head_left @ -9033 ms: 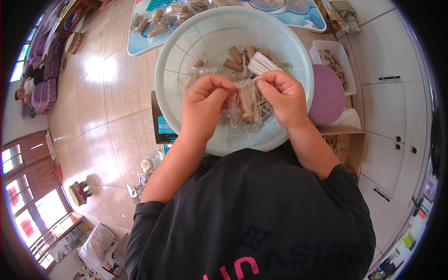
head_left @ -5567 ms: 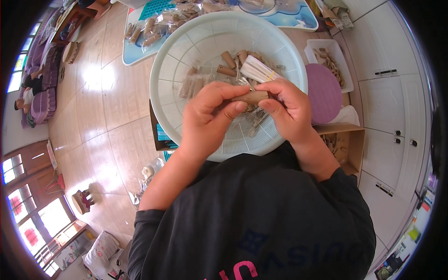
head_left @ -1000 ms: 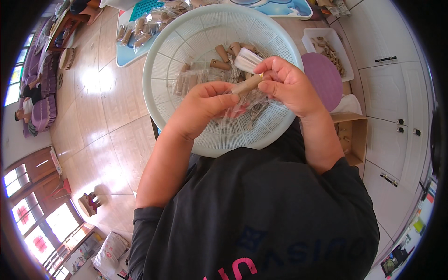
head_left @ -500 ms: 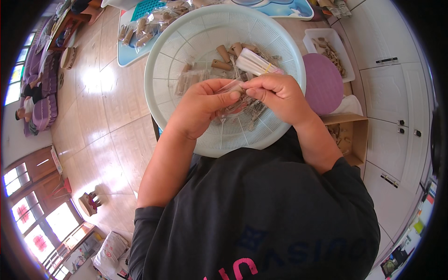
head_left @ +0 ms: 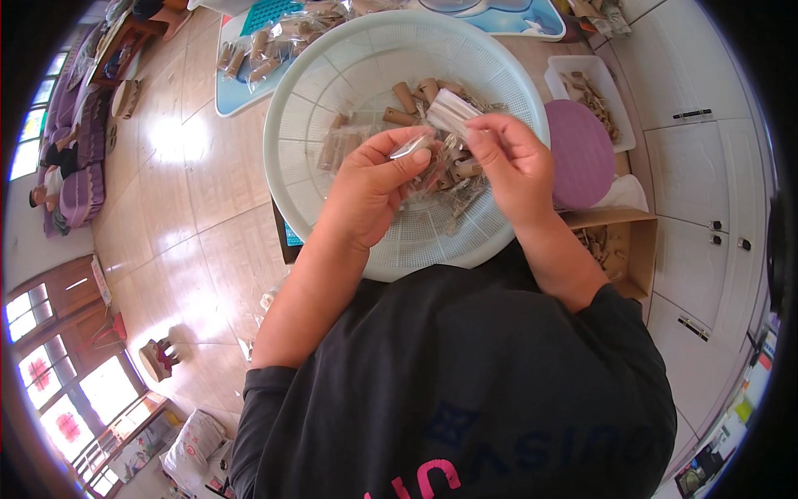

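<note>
My left hand (head_left: 370, 179) is closed, its thumb pressed over a small clear plastic bag (head_left: 411, 148). Apart from it, to the right, my right hand (head_left: 517, 166) has its thumb and index finger nearly together. What sits between those fingertips, if anything, is too small to make out. Right beside them lies a bundle of white strips in clear wrap (head_left: 450, 111). Both hands are over a large pale basin with mesh walls (head_left: 278, 179). Inside it lie brown cardboard-like tubes (head_left: 404, 97), tangled beige cords (head_left: 465, 193) and bagged brown pieces (head_left: 339, 148).
A blue tray (head_left: 229, 98) with bagged tubes stands far left. To the right are a white bin (head_left: 623, 131), a round purple seat (head_left: 582, 158), and a cardboard box (head_left: 638, 249) beside white cabinets (head_left: 686, 175). Another person (head_left: 54, 183) is at the purple sofa (head_left: 79, 195).
My right hand has drawn away from the left to the right, off the plastic bag. The left hand keeps the bag, and the basin looks slightly shifted in view.
</note>
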A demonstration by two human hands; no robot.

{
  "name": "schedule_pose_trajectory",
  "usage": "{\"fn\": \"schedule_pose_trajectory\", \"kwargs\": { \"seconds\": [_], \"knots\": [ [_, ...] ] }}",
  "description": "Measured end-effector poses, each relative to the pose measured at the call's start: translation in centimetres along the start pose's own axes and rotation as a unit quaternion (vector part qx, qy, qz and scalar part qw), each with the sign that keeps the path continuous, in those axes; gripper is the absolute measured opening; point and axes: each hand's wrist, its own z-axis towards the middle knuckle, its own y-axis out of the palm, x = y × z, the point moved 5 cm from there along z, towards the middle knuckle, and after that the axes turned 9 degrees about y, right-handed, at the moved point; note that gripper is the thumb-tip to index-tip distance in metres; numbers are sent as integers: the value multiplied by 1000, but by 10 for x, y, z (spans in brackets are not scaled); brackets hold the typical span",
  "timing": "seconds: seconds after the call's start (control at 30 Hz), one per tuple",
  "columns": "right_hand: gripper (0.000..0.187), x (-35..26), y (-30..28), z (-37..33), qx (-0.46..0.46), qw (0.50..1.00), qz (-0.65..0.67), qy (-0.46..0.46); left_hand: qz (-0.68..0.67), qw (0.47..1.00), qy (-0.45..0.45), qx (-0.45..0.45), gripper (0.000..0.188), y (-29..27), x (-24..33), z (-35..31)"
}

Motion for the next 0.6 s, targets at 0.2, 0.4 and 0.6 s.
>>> {"fn": "schedule_pose_trajectory", "kwargs": {
  "seconds": [0.2,0.4,0.6],
  "knots": [
    [15,-2,21,-9,-72,994,-84,10,-17,1000,6,15,23,-1,-9,0],
    [11,-6,13,-4,-89,991,-99,23,29,998,22,48,19,-9,-8,1],
    [10,-14,14,-2,-146,981,-118,45,133,989,51,47,21,-4,3,0]
  ]
}}
